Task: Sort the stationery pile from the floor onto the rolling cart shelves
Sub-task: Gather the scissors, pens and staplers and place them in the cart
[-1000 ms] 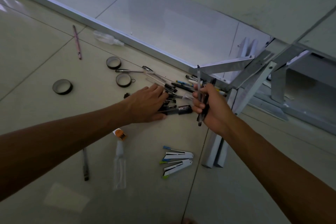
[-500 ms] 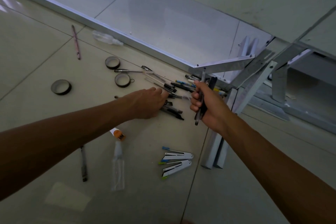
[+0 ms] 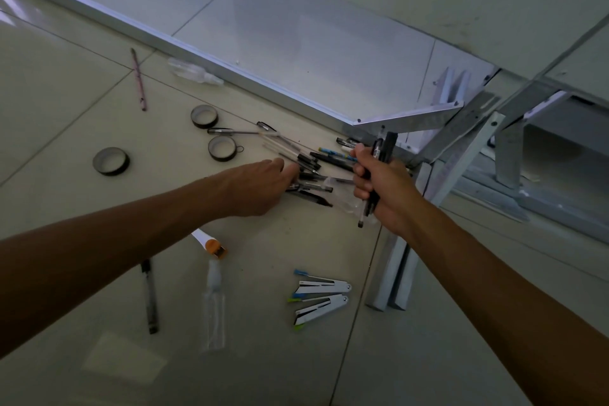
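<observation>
My right hand (image 3: 382,188) is clenched around a small bundle of pens (image 3: 379,161), held upright above the floor (image 3: 66,76), their tops poking out past my thumb and their lower ends sticking out below my fist. My left hand (image 3: 260,188) reaches out flat over the pile of pens (image 3: 309,171) lying on the tiles, fingers extended and touching the dark pens there; I cannot tell whether any of them is pinched, since my fingertips hide the contact.

The pile sits in the middle of the scene, just left of my right fist. Far of it lie a pair of scissors (image 3: 230,132) and two rolls of tape (image 3: 204,116) (image 3: 222,148); a third roll (image 3: 110,161) lies well apart to the left. A pink pencil (image 3: 139,79) and a clear bottle (image 3: 194,71) rest farther off, the bottle close to the metal rail of the wall.

Near me, two staplers (image 3: 321,287) (image 3: 319,306) lie side by side, right of a clear spray bottle (image 3: 214,313) lying on its side. An orange-capped glue stick (image 3: 211,244) shows just past my left forearm, and a dark pen (image 3: 150,297) lies to the left of the bottle. The grey metal cart frame (image 3: 461,128) stands on the right, behind my right hand.
</observation>
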